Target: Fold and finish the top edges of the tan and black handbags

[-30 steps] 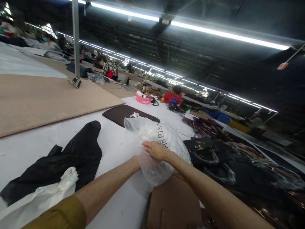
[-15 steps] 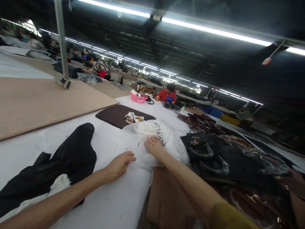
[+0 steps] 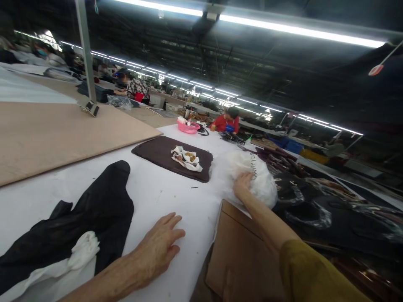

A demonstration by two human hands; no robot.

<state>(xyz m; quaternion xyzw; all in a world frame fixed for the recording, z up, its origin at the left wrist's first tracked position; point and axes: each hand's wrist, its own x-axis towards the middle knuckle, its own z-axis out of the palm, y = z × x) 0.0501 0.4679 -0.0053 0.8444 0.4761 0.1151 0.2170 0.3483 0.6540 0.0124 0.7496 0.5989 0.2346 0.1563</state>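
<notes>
A white, stuffed plastic bag [image 3: 262, 184] with black lettering lies at the right side of the white table [image 3: 157, 193]. My right hand [image 3: 243, 184] presses on its left part; the fingertips are against the plastic and partly lost in it. My left hand [image 3: 163, 239] is over the white surface with its fingers apart and nothing in them. Beyond the hands, a dark brown padded panel [image 3: 154, 155] carries a crumpled white wrapper [image 3: 195, 163] with small gold-coloured pieces. Black fabric [image 3: 103, 201] and a white cloth [image 3: 85, 249] lie left of my left hand.
A tan board [image 3: 63, 138] covers the left side. At the right are black bags [image 3: 340, 214] with plastic-wrapped handles. A cardboard box [image 3: 242, 251] stands below my right arm. Farther back are a pink basket [image 3: 188, 127] and a person in red [image 3: 225, 123].
The white bag and my right hand have moved right, uncovering the brown panel's near corner and the cardboard box. My left hand has come back nearer, its fingers spread.
</notes>
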